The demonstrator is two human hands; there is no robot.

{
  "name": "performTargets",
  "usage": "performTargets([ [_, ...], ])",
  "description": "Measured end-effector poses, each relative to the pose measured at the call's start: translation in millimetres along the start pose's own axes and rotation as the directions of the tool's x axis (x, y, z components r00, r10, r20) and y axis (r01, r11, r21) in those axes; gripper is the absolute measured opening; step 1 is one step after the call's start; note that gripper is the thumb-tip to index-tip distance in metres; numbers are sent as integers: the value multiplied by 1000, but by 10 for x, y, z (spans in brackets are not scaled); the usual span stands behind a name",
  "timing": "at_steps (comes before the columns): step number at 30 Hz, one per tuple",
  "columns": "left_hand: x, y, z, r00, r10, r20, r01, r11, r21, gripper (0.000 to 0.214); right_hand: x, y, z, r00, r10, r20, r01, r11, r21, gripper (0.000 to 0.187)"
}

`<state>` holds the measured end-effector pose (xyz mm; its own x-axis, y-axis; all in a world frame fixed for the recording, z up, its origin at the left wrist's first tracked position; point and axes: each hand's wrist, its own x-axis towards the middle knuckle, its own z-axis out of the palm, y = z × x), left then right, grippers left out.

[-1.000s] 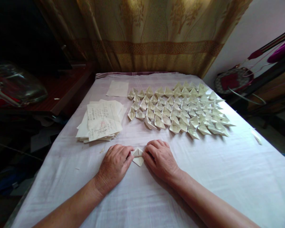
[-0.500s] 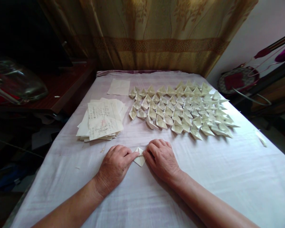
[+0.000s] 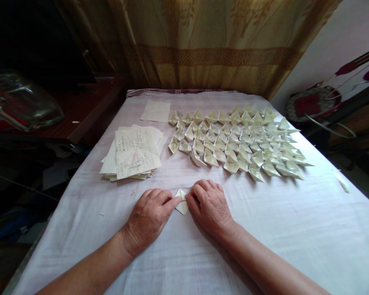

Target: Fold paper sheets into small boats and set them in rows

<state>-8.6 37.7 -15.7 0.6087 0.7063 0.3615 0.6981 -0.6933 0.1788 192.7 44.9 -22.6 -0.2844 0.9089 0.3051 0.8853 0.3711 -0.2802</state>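
Observation:
Between my two hands a small folded paper (image 3: 181, 207) lies on the white cloth, a diamond shape with creases across its middle. My left hand (image 3: 153, 211) is closed at its left corner, the thumb pressing on the paper's edge. At the right corner my right hand (image 3: 209, 206) is closed too, fingers curled with thumb and forefinger on the paper. The side corners of the paper are hidden under the fingers. Beyond my hands stand rows of folded paper boats (image 3: 229, 141). A stack of written paper sheets (image 3: 138, 153) sits to the left.
One pale square sheet (image 3: 155, 111) lies at the back of the cloth-covered table (image 3: 178, 258). A glass jar (image 3: 24, 102) rests on the dark red desk (image 3: 89, 110) at left. A patterned bag (image 3: 313, 102) is at right, and a curtain (image 3: 209, 49) hangs behind.
The view has shifted slightly, so the table things appear a little further right. Both hands stay on the folded paper, with no clear change in its folds.

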Motion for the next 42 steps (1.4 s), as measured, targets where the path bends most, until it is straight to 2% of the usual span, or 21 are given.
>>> performTargets([
  [5, -52, 10, -15, 1000, 16, 6, -16, 1000, 2, 33, -4, -3, -10, 1000, 9, 13, -9, 1000, 18, 17],
  [9, -71, 11, -12, 999, 9, 33, -9, 1000, 20, 36, -19, 21, 5, 999, -30, 16, 28, 993, 111, 9],
  [13, -92, -16, -3, 999, 54, -1, -54, 998, 14, 37, -14, 46, 22, 998, -64, 9, 61, 981, 182, 10],
  [19, -132, -65, -38, 992, 124, -13, -123, 992, 18, 36, 45, -6, -29, 996, -2, 84, -14, 981, 194, 5],
  [27, -77, -123, -99, 991, 120, -63, -122, 992, -24, 31, 67, -67, -22, 994, 65, 83, -82, 971, 225, 6],
  [31, -48, -139, -91, 987, 133, -88, -136, 990, -29, 28, 52, 1, -15, 994, 60, 87, -83, 951, 297, 5],
  [35, -47, -132, -92, 987, 130, -91, -133, 991, -31, 26, 31, 111, -22, 993, 42, 111, -82, 918, 389, 12],
  [38, -12, -97, -105, 994, 97, -52, -101, 993, -62, 25, 15, 131, -16, 993, 89, 79, -112, 919, 379, 12],
  [42, 145, -34, -118, 996, 13, 87, -9, 999, -43, 13, 13, 90, 3, 991, 115, 67, -132, 923, 362, 11],
])
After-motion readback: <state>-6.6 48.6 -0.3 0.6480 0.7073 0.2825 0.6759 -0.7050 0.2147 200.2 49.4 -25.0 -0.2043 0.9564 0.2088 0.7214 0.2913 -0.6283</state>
